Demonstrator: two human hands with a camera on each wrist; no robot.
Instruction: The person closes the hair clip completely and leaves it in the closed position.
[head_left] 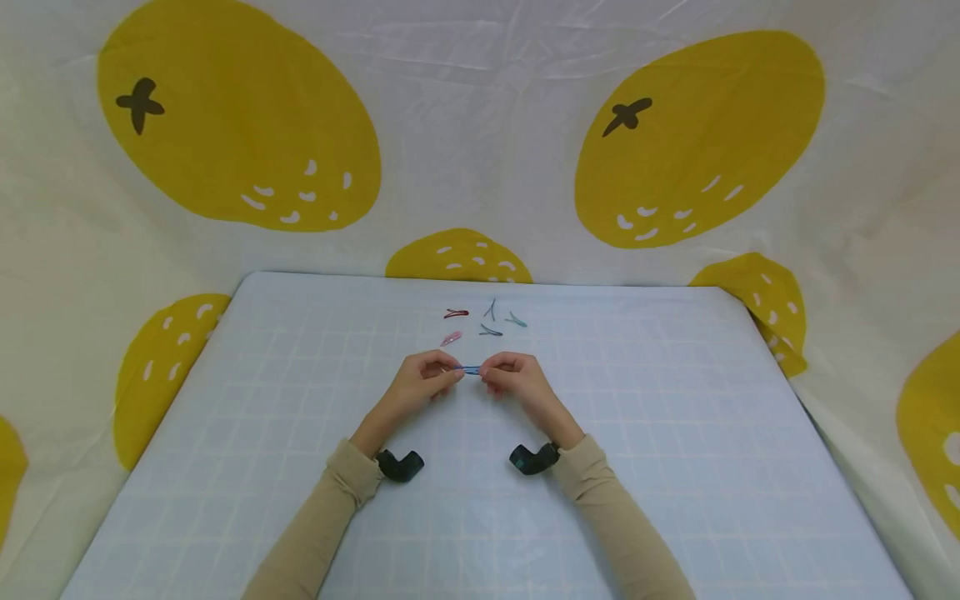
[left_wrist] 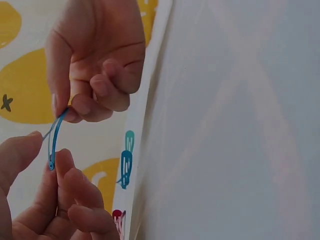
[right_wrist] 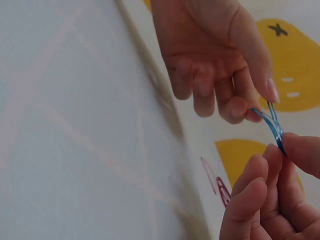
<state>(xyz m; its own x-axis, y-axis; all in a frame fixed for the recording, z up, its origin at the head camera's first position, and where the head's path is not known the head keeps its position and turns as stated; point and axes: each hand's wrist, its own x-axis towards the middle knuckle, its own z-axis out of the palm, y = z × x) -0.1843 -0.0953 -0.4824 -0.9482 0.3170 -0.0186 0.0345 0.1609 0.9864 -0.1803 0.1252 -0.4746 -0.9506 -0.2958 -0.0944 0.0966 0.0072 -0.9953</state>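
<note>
In the head view a blue hair clip (head_left: 471, 370) is held level between the left hand (head_left: 420, 383) and the right hand (head_left: 523, 383), one end in each. The left wrist view has my left hand (left_wrist: 47, 200) low in the picture, thumb and fingers at the lower end of the clip (left_wrist: 56, 135); my right hand (left_wrist: 100, 60) pinches the upper end. In the right wrist view the right hand (right_wrist: 280, 195) grips the clip's lower end (right_wrist: 274, 127), and the left hand (right_wrist: 215, 60) the other. The clip's thin parts stand slightly apart.
Beyond the hands lie a red clip (head_left: 456, 313), a pink clip (head_left: 451, 339), a teal clip (head_left: 516, 319) and two bluish clips (head_left: 491, 331) on the white table (head_left: 300, 333). A cloth with yellow fruit shapes (head_left: 247, 117) hangs behind.
</note>
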